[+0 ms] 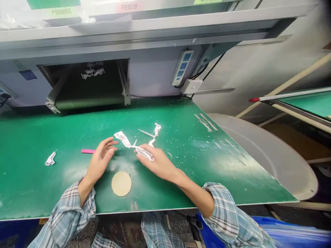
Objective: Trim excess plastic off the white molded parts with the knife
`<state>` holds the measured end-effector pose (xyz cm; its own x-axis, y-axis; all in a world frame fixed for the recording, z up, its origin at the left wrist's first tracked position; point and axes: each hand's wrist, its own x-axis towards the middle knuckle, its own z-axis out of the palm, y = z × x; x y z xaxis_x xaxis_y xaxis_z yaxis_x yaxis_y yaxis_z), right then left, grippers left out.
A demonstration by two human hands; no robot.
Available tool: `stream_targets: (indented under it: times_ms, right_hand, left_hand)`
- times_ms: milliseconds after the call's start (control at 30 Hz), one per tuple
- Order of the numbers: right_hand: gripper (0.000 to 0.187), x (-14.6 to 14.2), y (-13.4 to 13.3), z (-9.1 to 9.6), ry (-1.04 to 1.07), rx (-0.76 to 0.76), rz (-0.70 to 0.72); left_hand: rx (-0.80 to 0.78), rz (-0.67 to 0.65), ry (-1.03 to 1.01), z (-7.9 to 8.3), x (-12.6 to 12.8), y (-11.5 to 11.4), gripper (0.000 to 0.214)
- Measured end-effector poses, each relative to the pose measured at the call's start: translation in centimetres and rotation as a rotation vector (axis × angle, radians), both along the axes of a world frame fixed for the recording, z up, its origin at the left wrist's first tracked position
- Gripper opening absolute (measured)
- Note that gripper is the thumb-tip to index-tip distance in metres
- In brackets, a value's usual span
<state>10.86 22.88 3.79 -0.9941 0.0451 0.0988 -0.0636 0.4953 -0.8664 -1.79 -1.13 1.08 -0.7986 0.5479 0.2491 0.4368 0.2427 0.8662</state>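
My right hand [157, 163] rests on the green table [38, 137] and grips a white plastic sprue with moulded parts [134, 146] near its lower end. The sprue's branches reach up and right to a small white piece [157, 128]. My left hand [101, 159] hovers just left of the sprue, fingers loosely spread and curled, holding nothing. Its fingertips are close to the sprue's upper left part [122, 137]. A tan round disc [121, 183] lies on the table between my wrists.
A pink strip [88, 151] lies left of my left hand and a loose white part [50, 159] further left. A dark conveyor opening [89, 84] with white parts sits at the back. A power strip [182, 67] hangs behind. A large white tub [266, 151] stands right.
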Motion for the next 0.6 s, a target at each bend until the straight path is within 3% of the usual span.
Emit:
stream_targets:
  times_ms: [67,167,267,400,600]
  right_hand:
    - [0.026,0.1,-1.2,-0.2,-0.008,-0.145,0.036]
    - [0.039,0.1,-2.5,-0.7,-0.076,-0.442,0.095]
    - [0.046,0.0,-3.3,-1.1,-0.153,-0.682,0.158]
    - [0.044,0.1,-3.6,-1.9,-0.227,-0.851,0.269]
    - [0.044,0.4,-3.2,-3.3,-0.315,-0.964,0.385]
  left_hand:
    - [0.296,-0.068,-0.335,0.8,0.9,2.2,0.057]
    - [0.474,-0.087,-0.559,2.1,0.9,4.3,0.063]
    - [0.531,-0.081,-0.648,2.7,0.4,4.8,0.061]
    - [0.553,-0.085,-0.707,2.3,0.4,4.3,0.046]
    - [0.525,-0.115,-0.859,1.9,0.7,4.2,0.032]
